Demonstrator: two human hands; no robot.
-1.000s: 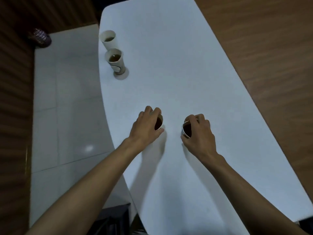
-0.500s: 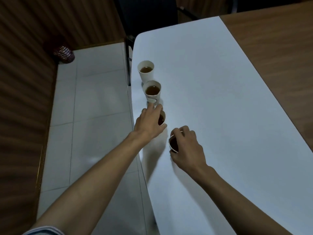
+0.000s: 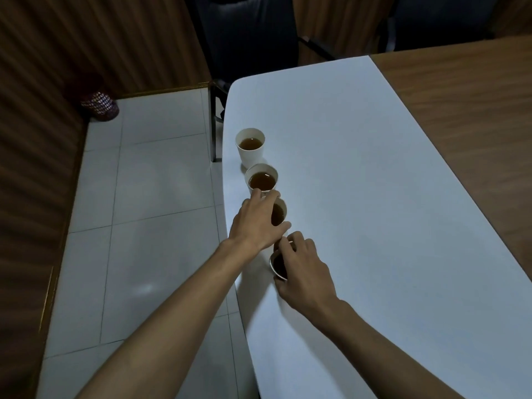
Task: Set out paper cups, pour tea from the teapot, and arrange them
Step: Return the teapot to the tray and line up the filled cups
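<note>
Four cups: paper cups stand in one line along the left edge of the white table [image 3: 374, 197], from far to near, all upright and all with brown tea inside.
Farthest cup [image 3: 250, 146]: white, it stands free, no hand touches it; the tea in it looks lighter than in the others.
Second cup [image 3: 261, 180]: just near of the farthest cup, very close to it or touching; I cannot tell which. The fingertips of the left hand reach its near side.
Third cup [image 3: 278, 213]: mostly covered by the left hand, only the right part of the rim and the dark tea show.
Nearest cup [image 3: 277, 266]: only its left rim and some tea show, the rest is under the right hand.
Left hand [image 3: 256, 223]: it comes from the near left over the table edge, fingers curled around the third cup from the left side, thumb on the near side of it; the hand has hold of this cup.
Right hand [image 3: 302, 272]: it comes from the near right, fingers bent around the nearest cup, thumb and index finger at the rim; it has hold of this cup. Its fingertips are just beside the thumb of the left hand.
Table: the white top is curved on the left side; on the right it meets a brown wooden surface [image 3: 460, 125].
Floor [image 3: 144, 226]: light tiles, left of the table.
Chair [image 3: 247, 38]: dark, at the far end of the table.
Basket [image 3: 99, 106]: a patterned one, far left on the floor near the wall.
</note>
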